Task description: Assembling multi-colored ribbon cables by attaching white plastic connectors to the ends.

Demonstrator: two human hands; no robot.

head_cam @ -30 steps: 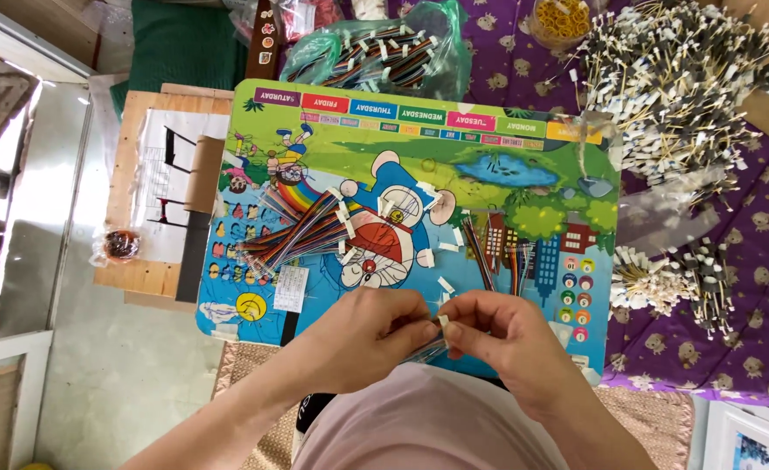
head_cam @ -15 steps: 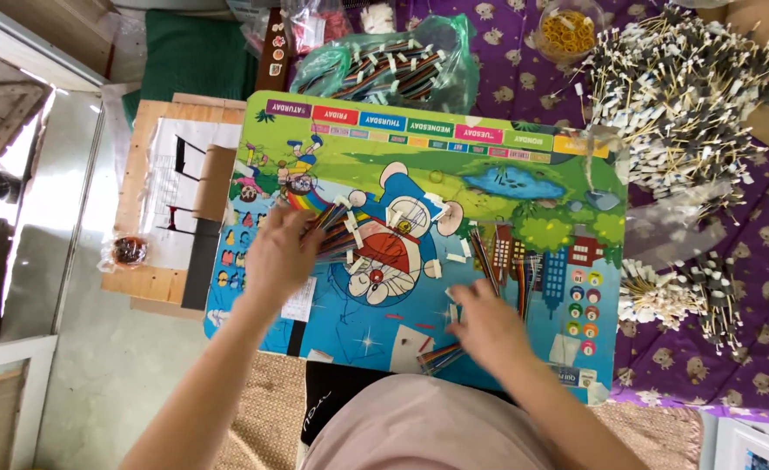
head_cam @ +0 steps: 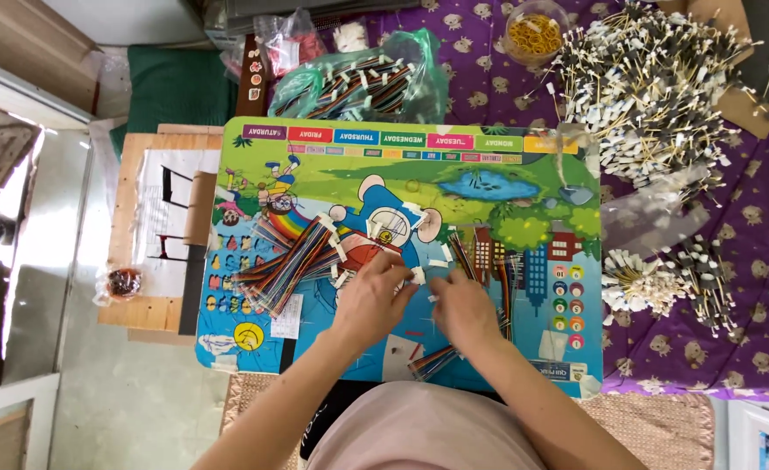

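Note:
My left hand (head_cam: 371, 298) and my right hand (head_cam: 464, 311) meet over the middle of a colourful cartoon lap table (head_cam: 402, 178). The left fingertips pinch a small white piece (head_cam: 419, 277). The right fingers are curled right beside it, and I cannot make out whether they hold anything. A fanned bundle of multicoloured ribbon cables (head_cam: 289, 257) lies just left of my left hand. More short cables (head_cam: 482, 257) lie above my right hand, and another cable (head_cam: 432, 361) sits under my right wrist. Small white bits are scattered around.
A big heap of white-tipped sticks (head_cam: 654, 78) covers the purple cloth (head_cam: 750, 261) at the upper right, with smaller bundles (head_cam: 658, 283) below. A plastic bag of cables (head_cam: 358, 78) and a bowl of yellow bands (head_cam: 532, 30) stand behind the table. A wooden board (head_cam: 154, 226) lies left.
My left hand has come back from the cable bundle on the left to the table's middle. My right hand has moved up to meet it.

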